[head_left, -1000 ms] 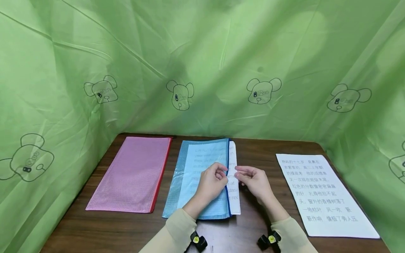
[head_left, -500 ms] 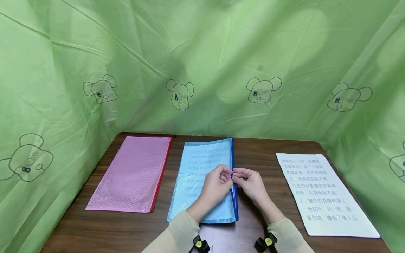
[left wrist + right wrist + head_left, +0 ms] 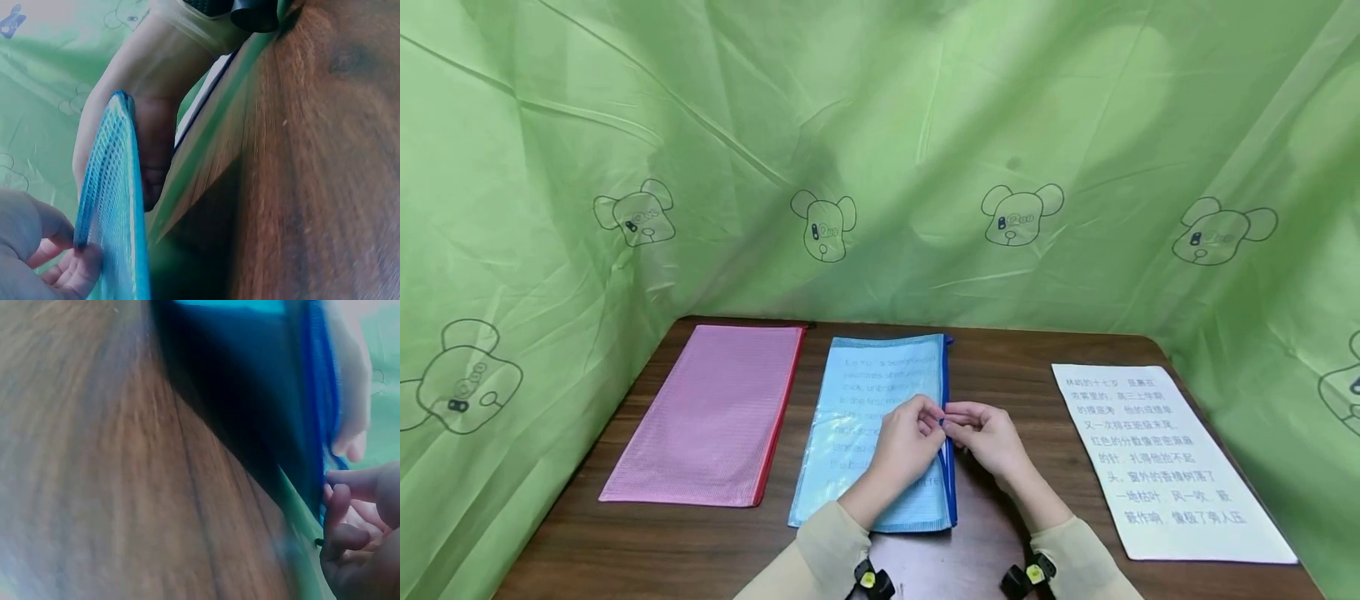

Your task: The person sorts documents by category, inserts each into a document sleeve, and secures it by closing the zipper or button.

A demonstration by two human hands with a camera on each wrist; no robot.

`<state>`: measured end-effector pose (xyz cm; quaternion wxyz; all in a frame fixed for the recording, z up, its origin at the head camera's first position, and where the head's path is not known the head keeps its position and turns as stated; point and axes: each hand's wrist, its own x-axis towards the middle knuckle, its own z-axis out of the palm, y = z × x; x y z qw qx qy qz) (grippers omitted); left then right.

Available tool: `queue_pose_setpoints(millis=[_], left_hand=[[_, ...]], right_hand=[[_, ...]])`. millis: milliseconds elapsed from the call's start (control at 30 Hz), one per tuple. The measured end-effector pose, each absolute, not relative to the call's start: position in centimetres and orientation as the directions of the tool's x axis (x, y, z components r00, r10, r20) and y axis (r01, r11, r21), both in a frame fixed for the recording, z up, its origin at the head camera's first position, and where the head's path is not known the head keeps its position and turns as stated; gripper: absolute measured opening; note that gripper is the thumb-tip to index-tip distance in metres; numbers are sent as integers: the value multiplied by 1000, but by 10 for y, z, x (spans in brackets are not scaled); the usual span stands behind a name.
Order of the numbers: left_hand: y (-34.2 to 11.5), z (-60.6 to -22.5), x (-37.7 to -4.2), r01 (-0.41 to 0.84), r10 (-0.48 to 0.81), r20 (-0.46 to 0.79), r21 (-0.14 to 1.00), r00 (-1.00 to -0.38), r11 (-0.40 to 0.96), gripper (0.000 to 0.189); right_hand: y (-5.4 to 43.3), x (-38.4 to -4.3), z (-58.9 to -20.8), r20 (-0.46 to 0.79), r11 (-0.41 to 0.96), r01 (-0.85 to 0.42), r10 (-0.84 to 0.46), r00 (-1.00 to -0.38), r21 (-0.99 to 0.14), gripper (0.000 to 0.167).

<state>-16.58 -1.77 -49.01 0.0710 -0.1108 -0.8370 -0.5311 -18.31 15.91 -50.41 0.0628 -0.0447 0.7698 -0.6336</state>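
Observation:
A blue mesh zipper pouch point(image 3: 835, 467) stands at the middle of the table, a sheet printed with English text point(image 3: 868, 375) showing through its front. My left hand point(image 3: 901, 446) pinches the front layer at the pouch's right-hand opening, about halfway down. Opposite it, my right hand point(image 3: 992, 446) pinches the dark blue zipper edge point(image 3: 951, 492), the fingertips of both hands meeting there. The left wrist view shows the mesh pouch point(image 3: 119, 187) raised on edge between the hands. In the right wrist view, the zipper band point(image 3: 319, 381) runs down to the right hand's fingertips point(image 3: 337, 497).
To the left lies a pink mesh pouch point(image 3: 707, 417) with a red zipper edge. A white sheet with Chinese text point(image 3: 1172, 467) lies at the right of the wooden table point(image 3: 1022, 358). Green curtain point(image 3: 895, 125) surrounds the table's back and sides.
The printed sheet stuck out past the pouch's right edge a second ago; now it is inside. My right hand has moved left to the zipper edge, and the pouch has lowered slightly.

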Motion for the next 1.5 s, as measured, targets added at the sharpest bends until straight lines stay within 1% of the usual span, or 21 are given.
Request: queue_pose_setpoints(millis=[133,233,533,633,767,867,933,1000,1133,1300,1400,1500], left_hand=[[-20,-492,-168,229,101,206,858,-973,460,19],[-23,-492,-169,202,96,178,854,-979,479,21],[-45,-482,-180,132,44,128,836,-991,532,28],[-54,-479,-190,140,59,129,817,-990,559,31],[-63,-470,-209,206,128,162,733,-979,648,37],[-69,-464,-229,280,218,177,651,-960,706,45],[-72,-463,-244,327,283,171,616,-944,717,50],[-76,-465,-261,364,341,159,608,-927,705,56],[-82,-470,-291,402,417,139,645,-898,650,64],[-87,-483,-318,401,440,117,660,-890,635,70],[-88,-489,-325,394,433,110,651,-895,649,72],[-87,-492,-328,395,436,108,650,-894,649,73]], right_hand=[[167,-187,-504,-52,189,18,-176,-983,-982,32],[175,-190,-504,-61,196,26,-175,-983,-980,35],[202,-200,-497,-50,238,17,-134,-990,-971,39],[205,-201,-492,-37,263,5,-119,-992,-965,40],[205,-207,-484,9,317,-50,-131,-991,-947,38],[204,-221,-479,63,375,-117,-154,-986,-920,37],[203,-234,-476,99,407,-161,-169,-981,-899,36],[201,-250,-474,131,431,-205,-195,-972,-879,36],[196,-281,-474,154,462,-268,-269,-951,-846,40],[195,-312,-483,127,524,-299,-338,-932,-798,51],[194,-327,-490,124,538,-318,-365,-923,-781,59],[192,-339,-496,117,522,-324,-389,-914,-789,64]])
